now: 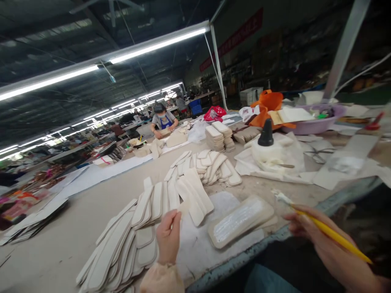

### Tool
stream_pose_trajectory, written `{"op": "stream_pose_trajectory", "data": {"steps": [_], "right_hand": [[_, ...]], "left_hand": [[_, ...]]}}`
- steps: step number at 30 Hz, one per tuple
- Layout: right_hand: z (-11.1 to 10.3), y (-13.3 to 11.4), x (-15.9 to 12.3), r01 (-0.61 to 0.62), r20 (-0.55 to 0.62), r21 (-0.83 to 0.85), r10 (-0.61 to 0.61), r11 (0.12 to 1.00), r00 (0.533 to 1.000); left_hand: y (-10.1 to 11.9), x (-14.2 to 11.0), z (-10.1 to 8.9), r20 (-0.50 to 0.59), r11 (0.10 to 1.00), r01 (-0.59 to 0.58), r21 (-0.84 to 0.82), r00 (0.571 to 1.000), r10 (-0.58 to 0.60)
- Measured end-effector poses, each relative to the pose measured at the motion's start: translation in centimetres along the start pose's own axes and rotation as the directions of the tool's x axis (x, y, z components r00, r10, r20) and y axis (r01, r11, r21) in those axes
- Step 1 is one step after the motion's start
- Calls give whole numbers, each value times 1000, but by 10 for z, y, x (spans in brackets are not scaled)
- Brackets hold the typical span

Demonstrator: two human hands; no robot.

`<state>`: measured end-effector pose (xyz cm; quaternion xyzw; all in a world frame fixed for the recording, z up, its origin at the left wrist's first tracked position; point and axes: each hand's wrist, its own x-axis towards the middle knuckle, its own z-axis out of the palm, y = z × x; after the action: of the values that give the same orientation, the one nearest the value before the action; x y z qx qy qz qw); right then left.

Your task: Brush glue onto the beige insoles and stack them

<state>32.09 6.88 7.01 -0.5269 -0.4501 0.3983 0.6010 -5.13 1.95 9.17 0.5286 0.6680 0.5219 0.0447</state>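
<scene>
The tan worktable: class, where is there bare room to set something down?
Widest bare patch: tan worktable between the fanned flat cream strips and stacked dark-edged white sheets, picture left. Smaller: between the strips and yellow-handled paintbrush. Crowded: around the left hand.

**Left hand [168, 234] pinching, right hand [320, 230] in a pen-like grip**

The two hands are well apart. The left one rises from the bottom edge, near the middle of the view, with its thumb and index finger brought together at the top and the other fingers mostly hidden. Its forearm is covered to the wrist by a pale, gathered sleeve [161, 278]. The right one reaches in from the lower right, aimed left and forward, its fingers curled and bunched toward the tips. Its bare wrist [356, 260] slants down toward the corner, where the forearm darkens and its outline is hard to make out.
</scene>
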Motion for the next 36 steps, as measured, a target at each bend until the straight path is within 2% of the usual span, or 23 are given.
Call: {"op": "stream_pose_trajectory", "data": {"steps": [2, 4, 5, 7, 9, 12, 13, 15, 18, 20, 22, 27, 36], "right_hand": [[11, -13, 0, 6, 103, 98, -17, 995, 995], [23, -20, 5, -15, 185, 197, -22, 980, 982], [30, -23, 9, -44, 218, 244, -10, 969, 976], [41, -28, 16, -131, 273, 346, 34, 929, 961], [48, -32, 21, -222, 322, 438, 78, 871, 943], [51, -37, 27, -275, 340, 513, 102, 813, 935], [51, -38, 28, -252, 308, 501, 102, 828, 946], [50, -34, 33, -153, 216, 400, 69, 904, 974], [49, -21, 43, 66, 159, 76, -77, 995, 984], [48, -11, 49, 201, 192, -135, -173, 970, 966], [48, -2, 53, 273, 217, -262, -219, 926, 951], [48, 19, 55, 258, 228, -367, -183, 894, 956], [49, 39, 57, 283, 274, -457, -169, 843, 947]], "left_hand": [[29, -2, -6, -25, 992, 39, -120, 999, -43], [59, -5, -6, 5, 910, 112, -399, 993, -119], [74, -7, -3, 52, 840, 159, -518, 987, -155], [96, -12, 5, 201, 714, 309, -628, 951, -235], [106, -19, 15, 363, 628, 488, -606, 873, -327], [101, -30, 29, 540, 540, 681, -495, 728, -423], [95, -33, 33, 579, 533, 715, -451, 690, -435], [82, -36, 38, 628, 582, 738, -341, 640, -444], [62, -36, 44, 612, 684, 702, -196, 633, -474], [50, -35, 48, 591, 703, 697, -144, 630, -504], [42, -35, 52, 588, 699, 708, -106, 611, -530], [29, -39, 61, 567, 709, 705, -11, 588, -577], [15, -44, 68, 535, 765, 637, 96, 615, -580]]}}
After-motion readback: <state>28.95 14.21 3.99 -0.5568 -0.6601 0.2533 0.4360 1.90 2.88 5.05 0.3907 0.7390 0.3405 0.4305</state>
